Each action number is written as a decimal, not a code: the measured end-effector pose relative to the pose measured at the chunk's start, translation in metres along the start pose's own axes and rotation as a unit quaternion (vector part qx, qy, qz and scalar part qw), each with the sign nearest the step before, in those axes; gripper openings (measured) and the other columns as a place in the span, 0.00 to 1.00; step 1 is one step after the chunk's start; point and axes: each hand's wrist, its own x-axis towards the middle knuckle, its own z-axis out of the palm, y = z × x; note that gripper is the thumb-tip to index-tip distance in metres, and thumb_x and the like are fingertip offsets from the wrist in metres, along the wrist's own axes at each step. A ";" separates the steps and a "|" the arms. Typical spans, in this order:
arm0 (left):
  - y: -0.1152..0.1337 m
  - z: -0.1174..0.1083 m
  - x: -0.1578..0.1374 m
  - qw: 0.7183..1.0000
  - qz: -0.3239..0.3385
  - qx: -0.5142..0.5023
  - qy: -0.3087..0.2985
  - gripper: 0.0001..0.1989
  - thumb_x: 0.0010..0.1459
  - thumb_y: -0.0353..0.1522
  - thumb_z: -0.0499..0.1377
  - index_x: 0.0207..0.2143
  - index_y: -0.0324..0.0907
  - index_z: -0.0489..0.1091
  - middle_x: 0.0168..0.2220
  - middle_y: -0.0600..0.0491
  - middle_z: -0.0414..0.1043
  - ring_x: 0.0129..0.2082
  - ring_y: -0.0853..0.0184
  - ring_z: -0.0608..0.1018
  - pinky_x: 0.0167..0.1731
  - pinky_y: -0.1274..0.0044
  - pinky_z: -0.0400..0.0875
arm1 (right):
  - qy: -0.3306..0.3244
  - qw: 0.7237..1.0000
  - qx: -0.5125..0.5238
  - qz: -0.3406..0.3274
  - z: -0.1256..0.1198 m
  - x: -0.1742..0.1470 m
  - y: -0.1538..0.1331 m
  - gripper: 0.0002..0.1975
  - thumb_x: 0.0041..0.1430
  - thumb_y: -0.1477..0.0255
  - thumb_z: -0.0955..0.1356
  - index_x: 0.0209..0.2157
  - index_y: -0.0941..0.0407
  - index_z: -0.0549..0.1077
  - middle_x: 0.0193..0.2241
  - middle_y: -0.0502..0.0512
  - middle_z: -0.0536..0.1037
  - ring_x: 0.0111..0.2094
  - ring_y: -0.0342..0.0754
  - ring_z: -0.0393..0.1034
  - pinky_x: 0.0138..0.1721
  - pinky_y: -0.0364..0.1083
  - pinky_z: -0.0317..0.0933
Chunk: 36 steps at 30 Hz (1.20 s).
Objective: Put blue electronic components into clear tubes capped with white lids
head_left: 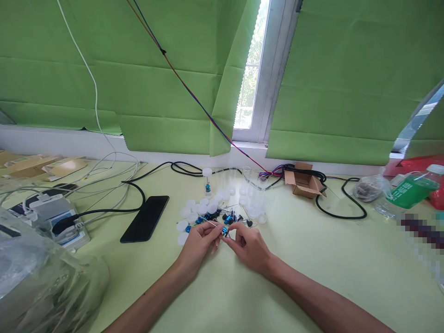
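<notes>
My left hand point(199, 245) is closed in a pinch on a small blue-and-black part point(225, 231) with a thin metal rod. My right hand point(251, 247) grips the same part from the other side between thumb and forefinger. Just beyond my fingers lies a loose pile of similar blue and black pieces point(229, 218) with thin metal pins. White round caps point(182, 225) are scattered left of the pile. Several clear tubes point(246, 178) stand behind it. One capped tube point(207, 181) stands upright with a blue part inside.
Left of my hands lie a black phone point(144, 219), a power strip with plugs point(71, 226) and a clear plastic bag point(45, 277). An opened cardboard box point(304, 181), black cable point(342, 216) and a green-labelled bottle point(409, 193) are at the right. Green blinds hang behind the table.
</notes>
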 end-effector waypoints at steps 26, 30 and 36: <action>0.009 0.002 -0.002 0.997 0.029 0.065 0.030 0.18 0.50 0.46 0.65 0.28 0.38 0.73 0.22 0.55 0.68 0.20 0.72 0.65 0.20 0.80 0.59 | -0.010 1.000 -0.023 -0.012 -0.003 0.001 -0.004 0.12 0.62 0.64 0.67 0.42 0.59 0.72 0.16 0.42 0.65 0.17 0.39 0.57 0.23 0.39 0.52; 0.007 0.000 -0.001 0.989 0.056 0.135 0.037 0.17 0.51 0.45 0.64 0.30 0.40 0.74 0.23 0.55 0.69 0.19 0.71 0.66 0.21 0.79 0.59 | 0.021 1.000 -0.011 -0.003 -0.003 0.002 -0.005 0.14 0.65 0.65 0.63 0.45 0.60 0.71 0.17 0.43 0.66 0.18 0.39 0.59 0.24 0.39 0.53; -0.003 0.002 -0.005 0.941 0.147 0.305 -0.011 0.13 0.57 0.41 0.59 0.33 0.42 0.77 0.23 0.54 0.71 0.23 0.67 0.68 0.25 0.77 0.60 | 0.040 0.999 0.007 -0.011 -0.003 0.002 -0.004 0.13 0.66 0.66 0.62 0.46 0.59 0.71 0.19 0.45 0.68 0.19 0.40 0.59 0.23 0.40 0.53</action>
